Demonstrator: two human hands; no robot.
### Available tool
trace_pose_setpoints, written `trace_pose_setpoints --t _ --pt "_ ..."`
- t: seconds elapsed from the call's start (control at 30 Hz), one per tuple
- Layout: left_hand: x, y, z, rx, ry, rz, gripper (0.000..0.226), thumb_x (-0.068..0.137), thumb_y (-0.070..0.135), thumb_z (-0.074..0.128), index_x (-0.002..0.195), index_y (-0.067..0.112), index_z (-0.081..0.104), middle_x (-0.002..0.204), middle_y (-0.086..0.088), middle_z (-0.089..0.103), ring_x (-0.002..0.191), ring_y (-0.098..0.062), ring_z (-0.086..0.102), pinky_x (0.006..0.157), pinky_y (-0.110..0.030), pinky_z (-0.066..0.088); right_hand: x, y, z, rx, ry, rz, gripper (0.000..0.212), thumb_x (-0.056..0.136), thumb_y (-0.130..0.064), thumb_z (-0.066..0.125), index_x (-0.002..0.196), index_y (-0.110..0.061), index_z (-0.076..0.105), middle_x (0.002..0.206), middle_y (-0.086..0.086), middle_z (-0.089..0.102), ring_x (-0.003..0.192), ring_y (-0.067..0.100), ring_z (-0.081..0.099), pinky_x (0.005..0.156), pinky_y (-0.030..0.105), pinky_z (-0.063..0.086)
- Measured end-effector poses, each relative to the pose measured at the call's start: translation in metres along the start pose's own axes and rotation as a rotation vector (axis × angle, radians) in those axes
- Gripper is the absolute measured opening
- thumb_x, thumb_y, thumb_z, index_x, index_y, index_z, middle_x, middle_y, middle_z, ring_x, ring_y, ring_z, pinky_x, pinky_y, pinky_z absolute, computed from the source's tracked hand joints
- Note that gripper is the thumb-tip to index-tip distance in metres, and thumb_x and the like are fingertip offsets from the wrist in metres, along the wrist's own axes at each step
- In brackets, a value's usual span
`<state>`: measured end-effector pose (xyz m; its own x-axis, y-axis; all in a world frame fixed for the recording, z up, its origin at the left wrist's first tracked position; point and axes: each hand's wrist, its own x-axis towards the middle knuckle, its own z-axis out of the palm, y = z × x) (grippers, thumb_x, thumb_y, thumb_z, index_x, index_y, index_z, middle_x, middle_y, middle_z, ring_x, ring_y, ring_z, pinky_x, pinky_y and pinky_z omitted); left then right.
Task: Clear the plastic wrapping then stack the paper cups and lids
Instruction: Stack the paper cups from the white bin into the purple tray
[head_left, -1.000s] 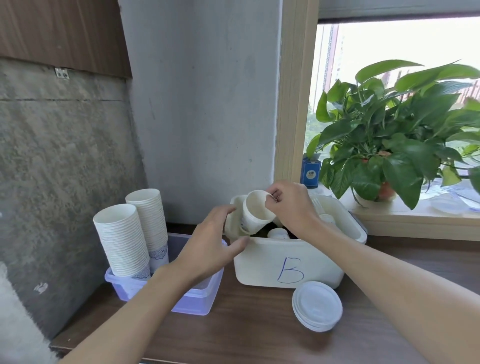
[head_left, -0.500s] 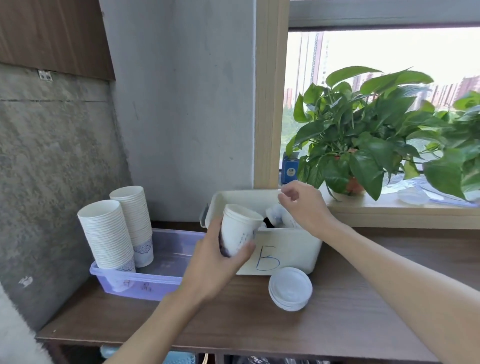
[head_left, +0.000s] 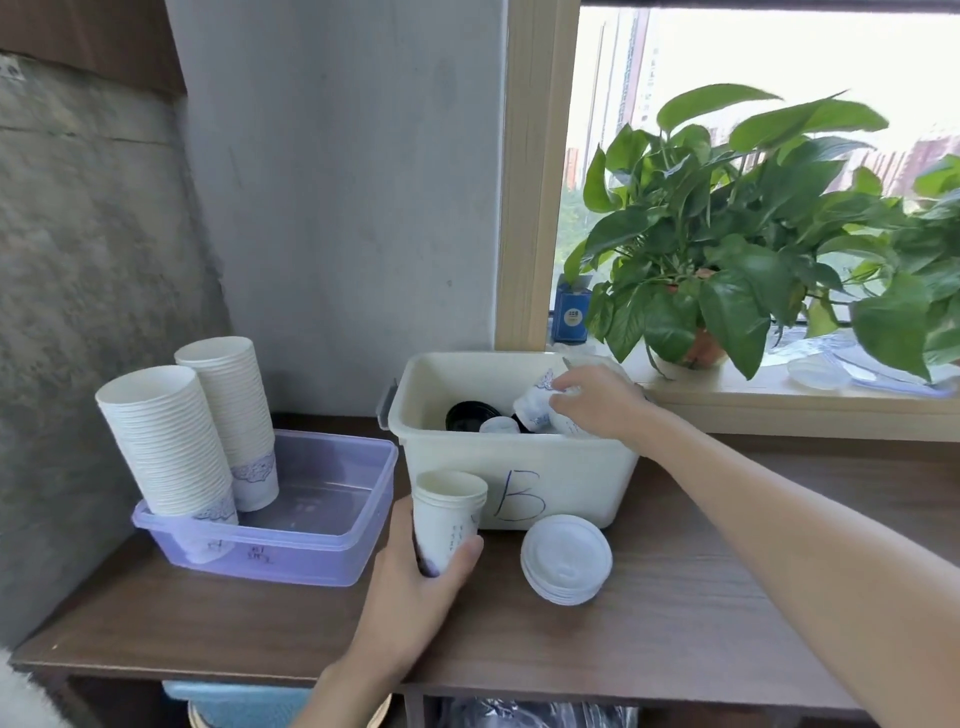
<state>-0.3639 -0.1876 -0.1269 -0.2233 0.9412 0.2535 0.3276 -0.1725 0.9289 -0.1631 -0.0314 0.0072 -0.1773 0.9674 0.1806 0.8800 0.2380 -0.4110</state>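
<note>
On the brown tabletop (head_left: 691, 639), right in front of the white bin (head_left: 576, 467) with a big B scrawled on it, the person's left hand (head_left: 415, 587) is wrapped round a short stack of paper cups (head_left: 449, 512), held upright. Can't tell if the bottom is actually resting on the wood. Their right hand (head_left: 597, 402) is down inside the bin, fingers closed on a single cup (head_left: 535, 405) lying on its side, near a black lid (head_left: 467, 415) at the bottom. A pile of white lids (head_left: 566, 558) sits just beside the held cups, in front of the bin. Over on the left, a purple tray (head_left: 332, 525) holds two tall cup stacks (head_left: 166, 441), both tilted and side by side. Behind it all, a leafy plant (head_left: 727, 249) sits on the windowsill (head_left: 779, 410).
</note>
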Motion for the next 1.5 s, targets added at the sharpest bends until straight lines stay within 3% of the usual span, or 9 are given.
trace_pose_setpoints --t 0.07,0.27,0.5,0.63,0.73,0.97,1.13,1.33,1.5 --pt "-0.001 0.000 0.000 0.018 -0.011 0.012 0.036 0.083 0.035 0.075 0.106 0.034 0.048 0.085 0.019 0.066 0.074 -0.005 0.065 0.065 -0.024 0.049 0.000 0.002 0.001 0.063 0.016 -0.045 0.029 0.093 -0.021 0.049 0.114 -0.015 0.069 0.118 0.004 0.063 0.103 0.025 0.057 0.085 0.031 0.046" --pt "-0.006 0.003 -0.002 0.035 -0.034 0.018 0.039 0.083 0.037 0.075 0.110 0.039 0.046 0.091 0.020 0.065 0.074 -0.005 0.064 0.065 -0.028 0.052 -0.011 0.000 -0.007 0.230 0.159 -0.158 0.035 0.095 -0.010 0.048 0.126 -0.016 0.062 0.137 -0.002 0.052 0.123 0.021 0.049 0.099 0.040 0.044" --pt "-0.023 0.015 -0.008 0.025 -0.055 0.050 0.043 0.085 0.033 0.074 0.119 0.036 0.048 0.104 0.029 0.063 0.095 0.000 0.062 0.075 -0.013 0.049 -0.065 -0.034 -0.020 0.614 0.315 -0.327 0.029 0.091 0.003 0.051 0.109 -0.008 0.070 0.104 -0.009 0.060 0.088 -0.006 0.056 0.075 0.014 0.044" --pt "-0.030 0.018 -0.010 0.014 -0.055 0.067 0.042 0.084 0.032 0.075 0.116 0.038 0.049 0.104 0.029 0.064 0.096 0.000 0.062 0.078 -0.016 0.049 -0.107 -0.052 -0.018 0.695 0.281 -0.439 0.028 0.089 0.007 0.054 0.100 -0.011 0.071 0.099 -0.012 0.062 0.088 0.002 0.058 0.073 0.019 0.047" --pt "-0.032 0.018 -0.011 -0.006 -0.059 0.081 0.043 0.084 0.032 0.076 0.117 0.038 0.049 0.106 0.027 0.064 0.098 0.000 0.062 0.079 -0.015 0.049 -0.129 -0.058 -0.013 0.682 0.231 -0.498 0.027 0.087 0.008 0.055 0.097 -0.011 0.072 0.097 -0.008 0.063 0.080 0.000 0.056 0.069 0.011 0.041" --pt "-0.033 0.019 -0.011 -0.020 -0.058 0.102 0.050 0.084 0.031 0.077 0.122 0.038 0.046 0.106 0.029 0.064 0.099 0.000 0.062 0.080 -0.017 0.051 -0.146 -0.057 0.006 0.563 0.038 -0.535 0.025 0.086 0.003 0.058 0.099 -0.013 0.072 0.101 -0.007 0.065 0.082 0.001 0.056 0.076 0.016 0.044" --pt "-0.033 0.016 -0.011 -0.016 -0.063 0.115 0.053 0.084 0.032 0.077 0.125 0.038 0.044 0.110 0.026 0.062 0.102 -0.003 0.062 0.085 -0.025 0.052 -0.146 -0.056 0.017 0.501 0.056 -0.524 0.021 0.089 -0.006 0.061 0.105 -0.016 0.070 0.105 -0.009 0.066 0.105 0.002 0.055 0.094 0.015 0.039" --pt "-0.033 0.015 -0.012 -0.003 -0.066 0.146 0.058 0.083 0.033 0.077 0.127 0.041 0.042 0.113 0.026 0.061 0.103 -0.005 0.062 0.084 -0.024 0.052 -0.138 -0.056 0.042 0.522 -0.115 -0.308 0.040 0.094 -0.037 0.058 0.132 -0.025 0.054 0.128 -0.010 0.058 0.117 0.008 0.054 0.103 0.037 0.044" --pt "-0.032 0.015 -0.013 0.015 -0.084 0.162 0.056 0.082 0.040 0.075 0.127 0.044 0.042 0.114 0.031 0.060 0.104 -0.001 0.061 0.086 -0.023 0.051 -0.137 -0.054 0.046 0.499 -0.130 -0.292 0.040 0.094 -0.039 0.056 0.129 -0.020 0.057 0.119 -0.009 0.062 0.110 0.013 0.059 0.098 0.039 0.047"
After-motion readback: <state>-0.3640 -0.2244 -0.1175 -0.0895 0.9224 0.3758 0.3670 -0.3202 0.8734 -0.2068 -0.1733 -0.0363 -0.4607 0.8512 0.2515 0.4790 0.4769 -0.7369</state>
